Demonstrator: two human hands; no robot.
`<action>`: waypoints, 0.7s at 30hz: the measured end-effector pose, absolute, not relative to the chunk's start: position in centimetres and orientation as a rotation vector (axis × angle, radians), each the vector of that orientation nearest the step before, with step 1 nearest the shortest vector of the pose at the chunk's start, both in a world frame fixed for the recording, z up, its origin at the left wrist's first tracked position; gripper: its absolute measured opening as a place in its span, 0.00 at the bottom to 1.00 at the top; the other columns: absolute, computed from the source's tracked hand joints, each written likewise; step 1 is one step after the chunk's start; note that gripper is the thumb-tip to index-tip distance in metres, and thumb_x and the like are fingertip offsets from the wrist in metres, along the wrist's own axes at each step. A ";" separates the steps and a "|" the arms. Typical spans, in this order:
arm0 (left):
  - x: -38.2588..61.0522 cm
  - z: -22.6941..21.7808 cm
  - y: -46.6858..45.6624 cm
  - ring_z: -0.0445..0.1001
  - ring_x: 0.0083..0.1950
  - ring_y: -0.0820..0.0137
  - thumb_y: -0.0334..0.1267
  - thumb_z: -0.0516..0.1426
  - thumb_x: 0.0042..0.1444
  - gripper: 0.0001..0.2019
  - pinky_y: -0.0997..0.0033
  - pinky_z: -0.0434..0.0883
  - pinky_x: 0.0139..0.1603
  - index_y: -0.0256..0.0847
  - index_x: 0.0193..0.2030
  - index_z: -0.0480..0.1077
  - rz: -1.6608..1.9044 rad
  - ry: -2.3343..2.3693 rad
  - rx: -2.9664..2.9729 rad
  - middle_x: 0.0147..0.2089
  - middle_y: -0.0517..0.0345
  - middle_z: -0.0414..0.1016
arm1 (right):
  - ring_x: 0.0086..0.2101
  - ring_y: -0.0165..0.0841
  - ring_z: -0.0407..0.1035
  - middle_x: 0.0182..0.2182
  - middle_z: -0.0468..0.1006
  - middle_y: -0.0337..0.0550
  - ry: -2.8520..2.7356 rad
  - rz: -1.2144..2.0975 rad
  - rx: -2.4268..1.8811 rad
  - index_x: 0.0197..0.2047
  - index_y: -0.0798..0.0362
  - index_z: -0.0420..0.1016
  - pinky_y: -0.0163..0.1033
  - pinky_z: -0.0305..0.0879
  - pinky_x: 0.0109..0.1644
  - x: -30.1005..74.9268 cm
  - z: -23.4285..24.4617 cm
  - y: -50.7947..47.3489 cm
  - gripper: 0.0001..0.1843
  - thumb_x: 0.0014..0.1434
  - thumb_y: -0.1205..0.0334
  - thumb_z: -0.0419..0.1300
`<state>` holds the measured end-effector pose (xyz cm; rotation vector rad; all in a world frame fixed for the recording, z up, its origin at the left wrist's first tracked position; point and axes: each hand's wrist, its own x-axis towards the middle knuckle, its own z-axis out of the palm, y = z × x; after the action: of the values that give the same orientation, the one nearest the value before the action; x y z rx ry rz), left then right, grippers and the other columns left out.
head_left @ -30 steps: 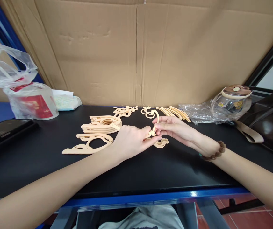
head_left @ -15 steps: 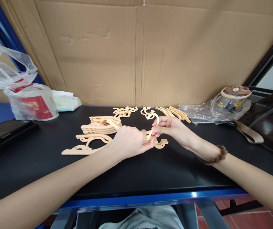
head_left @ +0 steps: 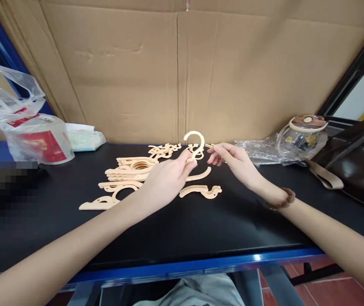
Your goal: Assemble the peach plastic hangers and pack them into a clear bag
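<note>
My left hand (head_left: 165, 178) is closed, its thumb and fingers pinching the base of a cream hanger hook (head_left: 203, 142). The hook stands upright, its curve opening to the left. Just right of that hand, a curved hanger arm (head_left: 202, 175) shows; I cannot tell whether it joins the hook. My right hand (head_left: 231, 157) is apart from the hook, fingers bent loosely and holding nothing visible. Under the left wrist and beyond it lie stacked hanger arms (head_left: 113, 172). Two shorter curved pieces (head_left: 212, 192) rest below the hands.
Small cream pieces (head_left: 165, 149) lie in a pile near the cardboard wall (head_left: 121, 85). Clear plastic wrap (head_left: 255, 151) and a lidded clear bottle (head_left: 306, 138) stand at right, beside a dark bag (head_left: 356, 161). A bagged tissue roll (head_left: 38, 138) and a packet (head_left: 84, 138) are left.
My right hand has let go of the hook and moved right, opening. My left hand has raised the hook slightly and moved left. The camera view has shifted a little.
</note>
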<state>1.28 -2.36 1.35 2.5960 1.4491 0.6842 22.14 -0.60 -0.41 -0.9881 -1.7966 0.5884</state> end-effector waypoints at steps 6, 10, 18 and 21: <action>0.1 1.2 -0.5 0.67 0.32 0.71 0.44 0.43 0.66 0.13 0.71 0.63 0.34 0.43 0.36 0.62 0.869 1.202 2.271 0.31 0.63 0.67 | 0.50 0.41 0.68 0.50 0.75 0.46 -2.457 0.006 -1.056 0.52 0.47 0.74 0.49 0.64 0.54 24.4 -1.3 1.1 0.16 0.62 0.62 0.55; -0.1 1.9 -0.4 0.67 0.33 0.72 0.38 0.48 0.60 0.11 0.74 0.64 0.29 0.40 0.43 0.68 0.762 1.136 2.005 0.34 0.59 0.70 | 0.46 0.40 0.70 0.46 0.77 0.47 -2.666 -0.138 -1.009 0.52 0.52 0.74 0.48 0.66 0.51 23.6 -1.9 0.9 0.16 0.65 0.66 0.52; -0.6 2.2 0.0 0.70 0.38 0.71 0.45 0.54 0.59 0.14 0.71 0.73 0.34 0.38 0.43 0.72 0.817 1.063 1.656 0.39 0.55 0.71 | 0.43 0.42 0.68 0.42 0.75 0.52 -2.498 -0.409 -1.088 0.54 0.56 0.71 0.46 0.66 0.44 23.6 -1.6 0.9 0.19 0.66 0.68 0.45; -0.5 2.2 -0.1 0.68 0.35 0.73 0.47 0.53 0.61 0.15 0.73 0.73 0.32 0.37 0.41 0.72 0.872 1.096 1.635 0.37 0.56 0.69 | 0.38 0.39 0.68 0.40 0.74 0.50 -2.289 -0.287 -1.151 0.48 0.53 0.72 0.45 0.65 0.41 24.0 -1.5 1.2 0.14 0.66 0.64 0.47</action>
<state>-0.49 -0.08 2.23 1.6352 1.0963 0.8716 24.04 1.18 -1.52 -1.1514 -2.2887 -0.2872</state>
